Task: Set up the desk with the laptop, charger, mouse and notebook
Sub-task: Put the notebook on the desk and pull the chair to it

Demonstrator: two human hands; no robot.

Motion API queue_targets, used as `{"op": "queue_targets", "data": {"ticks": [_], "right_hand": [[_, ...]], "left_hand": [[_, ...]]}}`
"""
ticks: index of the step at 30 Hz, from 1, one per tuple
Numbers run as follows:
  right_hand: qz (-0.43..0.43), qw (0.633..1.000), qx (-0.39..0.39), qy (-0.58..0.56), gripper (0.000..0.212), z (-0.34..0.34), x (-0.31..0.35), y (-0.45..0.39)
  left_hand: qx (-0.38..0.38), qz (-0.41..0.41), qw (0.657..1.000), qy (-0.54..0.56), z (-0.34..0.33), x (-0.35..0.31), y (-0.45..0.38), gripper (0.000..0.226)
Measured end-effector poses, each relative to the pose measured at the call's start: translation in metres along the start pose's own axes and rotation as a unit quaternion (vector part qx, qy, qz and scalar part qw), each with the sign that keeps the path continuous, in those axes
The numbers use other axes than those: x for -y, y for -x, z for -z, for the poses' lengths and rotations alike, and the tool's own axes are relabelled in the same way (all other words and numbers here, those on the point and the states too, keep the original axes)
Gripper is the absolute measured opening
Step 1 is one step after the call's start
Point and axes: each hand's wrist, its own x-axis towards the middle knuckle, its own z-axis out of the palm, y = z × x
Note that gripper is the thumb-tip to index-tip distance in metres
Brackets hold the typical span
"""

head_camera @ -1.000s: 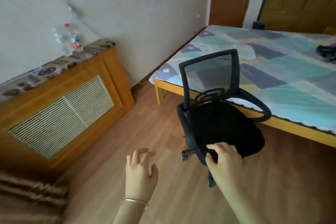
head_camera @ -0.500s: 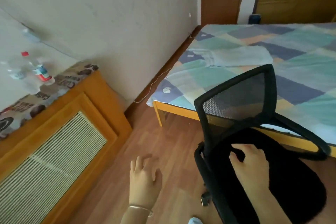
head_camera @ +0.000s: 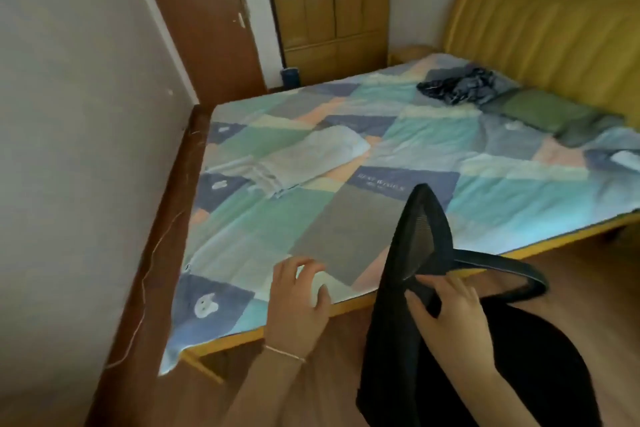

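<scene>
No laptop, charger, mouse or notebook shows in the head view. A black mesh office chair stands at the lower right, its backrest seen edge-on against the bed. My right hand is closed on the lower edge of the backrest, where the armrest joins it. My left hand hovers with fingers apart over the near edge of the bed, above a pale patch of the bedspread. I cannot tell whether anything lies under it.
A wooden bed with a patchwork bedspread fills the middle. On it lie a folded pale cloth, a dark crumpled bundle and a green pillow. A wall is at the left, a door and wardrobe behind.
The view has swung right, away from the wooden radiator cover, onto the bed. My right hand went from the chair's seat to its backrest, and the chair has turned edge-on. My left hand rose over the bed's edge.
</scene>
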Motion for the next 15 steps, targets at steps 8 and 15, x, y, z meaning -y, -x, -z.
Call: {"op": "queue_targets", "data": {"ticks": [8,15], "right_hand": [[-0.276,0.956,-0.059,0.074,0.067,-0.071,0.092,0.003],[-0.368,0.912,-0.041,0.176,0.043,-0.078,0.123,-0.014]], "left_hand": [[0.207,-0.306,0.928,0.043,-0.017,0.052,-0.107,0.033],[0.250,-0.394,0.881,0.076,0.009,0.083,-0.150,0.032]]}}
